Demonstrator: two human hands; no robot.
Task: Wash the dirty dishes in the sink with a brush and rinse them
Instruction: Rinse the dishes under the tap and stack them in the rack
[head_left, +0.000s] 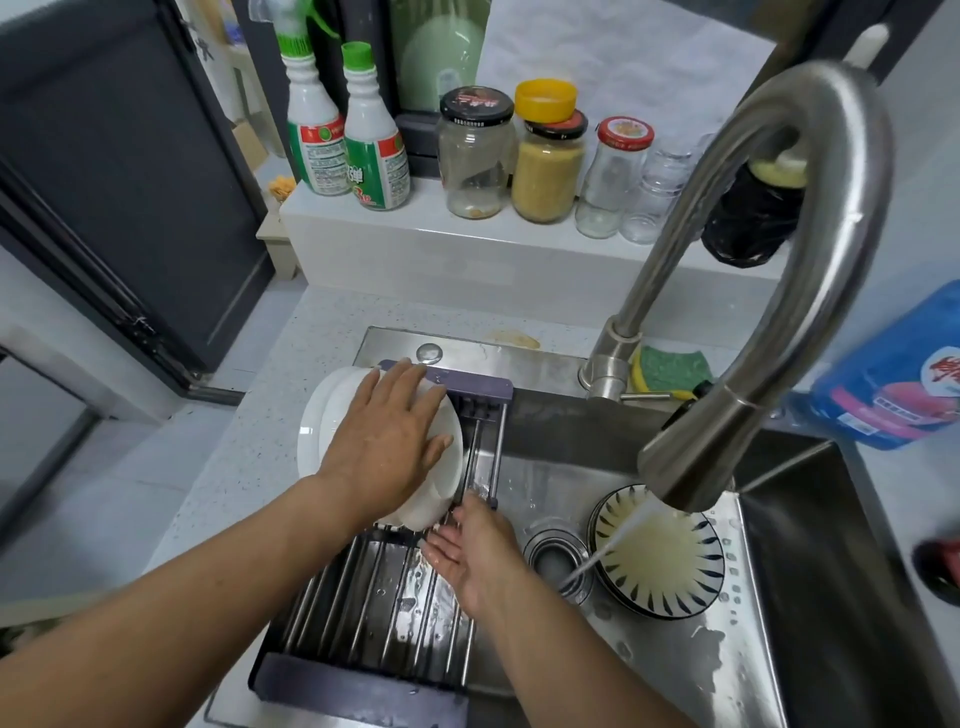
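The left hand lies flat, fingers spread, steadying the white plates on the rack, likely to drain. The right hand, open and loose, props their lower edge. Patterned bowls sit in the sink (water running on them).

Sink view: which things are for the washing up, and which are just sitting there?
For the job: white plates, patterned bowl, running faucet, drying rack, green sponge.
Just lying about: jars, cleaner bottles, stacked glasses, blue packet.
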